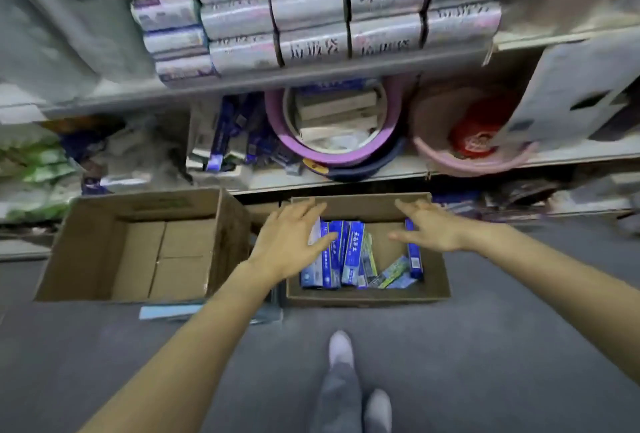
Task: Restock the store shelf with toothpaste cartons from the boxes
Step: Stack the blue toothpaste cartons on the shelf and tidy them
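Reaching over the right box (367,297) of two cardboard boxes on the floor (485,346), a person's left hand (291,242) and right hand (429,228) hover released, fingers spread, grasping nothing, over at least five blue toothpaste cartons (351,252) inside; two basins (346,155) sit on the far shelf (381,169).

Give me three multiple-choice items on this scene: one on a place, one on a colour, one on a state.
1. Where are the left hand and right hand?
A. over the right box
B. raised overhead
C. hanging at the person's sides

2. Most toothpaste cartons in that box are:
A. red
B. blue
C. black

3. The left box is:
A. taped shut
B. full of cartons
C. open, no cartons visible

Answers: 1 A, hands spread above its opening; 2 B, blue faces dominate; 3 C, only bare cardboard shows inside.
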The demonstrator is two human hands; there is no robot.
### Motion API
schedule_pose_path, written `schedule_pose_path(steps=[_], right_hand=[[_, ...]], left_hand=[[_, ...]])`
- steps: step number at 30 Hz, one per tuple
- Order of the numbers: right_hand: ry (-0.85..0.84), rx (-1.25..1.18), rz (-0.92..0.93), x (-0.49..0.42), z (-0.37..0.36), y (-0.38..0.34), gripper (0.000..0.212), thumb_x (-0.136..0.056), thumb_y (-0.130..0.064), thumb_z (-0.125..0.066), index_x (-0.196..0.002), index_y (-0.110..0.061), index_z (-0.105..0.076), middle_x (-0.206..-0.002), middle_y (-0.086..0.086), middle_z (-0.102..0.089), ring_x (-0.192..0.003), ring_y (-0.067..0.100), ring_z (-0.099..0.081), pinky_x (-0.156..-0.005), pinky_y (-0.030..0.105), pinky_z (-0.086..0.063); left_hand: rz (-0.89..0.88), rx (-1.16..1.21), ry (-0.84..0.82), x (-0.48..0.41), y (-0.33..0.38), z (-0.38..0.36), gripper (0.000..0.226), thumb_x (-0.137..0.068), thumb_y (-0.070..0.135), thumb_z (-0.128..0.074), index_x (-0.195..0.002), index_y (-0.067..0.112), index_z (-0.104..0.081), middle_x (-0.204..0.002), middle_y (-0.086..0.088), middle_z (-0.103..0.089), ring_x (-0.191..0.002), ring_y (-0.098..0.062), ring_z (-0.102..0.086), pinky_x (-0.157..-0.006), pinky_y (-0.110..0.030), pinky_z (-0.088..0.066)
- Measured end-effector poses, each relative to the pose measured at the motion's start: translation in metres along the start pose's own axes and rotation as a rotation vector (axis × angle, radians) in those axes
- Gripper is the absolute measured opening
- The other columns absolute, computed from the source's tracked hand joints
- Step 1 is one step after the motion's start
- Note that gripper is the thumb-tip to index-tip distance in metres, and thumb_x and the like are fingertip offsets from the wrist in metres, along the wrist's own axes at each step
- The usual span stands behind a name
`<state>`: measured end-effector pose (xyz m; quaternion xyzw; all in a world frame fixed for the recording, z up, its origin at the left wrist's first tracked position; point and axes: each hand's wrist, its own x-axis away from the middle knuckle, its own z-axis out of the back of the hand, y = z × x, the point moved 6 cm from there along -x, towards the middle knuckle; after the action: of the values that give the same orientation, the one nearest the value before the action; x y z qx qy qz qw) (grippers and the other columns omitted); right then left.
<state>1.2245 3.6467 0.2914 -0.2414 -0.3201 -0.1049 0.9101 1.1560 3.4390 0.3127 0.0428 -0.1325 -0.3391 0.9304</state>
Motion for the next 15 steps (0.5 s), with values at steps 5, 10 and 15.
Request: schedule_pose_path(steps=[5,10,15], right_hand=[[-0.116,-0.174,-0.031,-0.073,-0.102,0.017,0.074,-0.095,-0.047,-0.049,-0.151,-0.010,-0.019,-0.152,0.013,-0.033,-0.134,0.023,-0.036,-0.106,0.026,-0.027],[-0.151,-0.426,-0.108,-0.149,-0.191,0.036,0.061,-0.095,-0.041,-0.053,-0.147,-0.018,-0.031,-0.132,0.005,-0.051,-0.118,0.016,-0.048,-0.090,0.020,-0.034],[-0.126,-0.763,-0.288,-0.213,-0.235,0.059,0.053,-0.096,-0.036,-0.052,-0.142,-0.015,-0.039,-0.123,-0.001,-0.052,-0.110,0.015,-0.050,-0.094,0.028,-0.040]], left_hand=[[0.181,0.123,-0.019,0.007,-0.061,-0.102,0.089,-0.078,0.071,-0.015,-0.146,0.020,-0.039,-0.153,-0.008,-0.035,-0.137,-0.025,-0.036,-0.111,-0.035,-0.029],[0.413,0.350,0.064,-0.011,-0.114,-0.178,0.062,-0.095,0.048,-0.049,-0.148,0.021,-0.034,-0.159,-0.004,-0.021,-0.144,-0.023,-0.020,-0.115,-0.038,-0.022],[0.296,0.561,0.049,-0.057,-0.098,-0.239,0.058,-0.094,0.033,-0.055,-0.147,0.023,-0.034,-0.154,0.005,-0.031,-0.135,0.002,-0.024,-0.111,-0.020,-0.024]])
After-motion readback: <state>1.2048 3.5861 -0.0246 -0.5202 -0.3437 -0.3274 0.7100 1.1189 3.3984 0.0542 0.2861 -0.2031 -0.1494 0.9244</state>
